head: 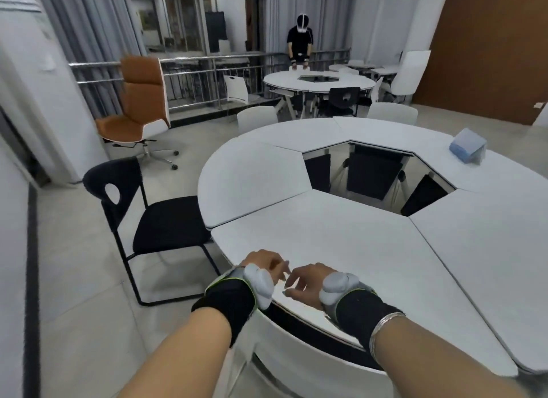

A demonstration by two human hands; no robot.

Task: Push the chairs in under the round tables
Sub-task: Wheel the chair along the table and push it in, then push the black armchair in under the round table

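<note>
1. Head view: we see the left hand (264,267) and the right hand (308,282) close together over the near rim of the round bench (341,234).
2. Both hands have loosely bent fingers with nothing between them. We cannot tell whether the fingertips touch the bench top.
3. Just below the hands, a white chair (284,356) stands with its back close against the near rim of the bench.
4. On the left, a black chair (166,219) faces the bench. Its seat reaches the rim, and its back stands well out on the floor.
5. At the far side we see two more white backs, the far-left chair (257,119) and the far-right chair (393,113), close to the rim.
6. A blue pack (468,150) lies on the right part of the bench.
7. Farther off, a brown office chair (139,101) stands at the left, and another person (299,38) leans over a second round bench (318,81).
</note>
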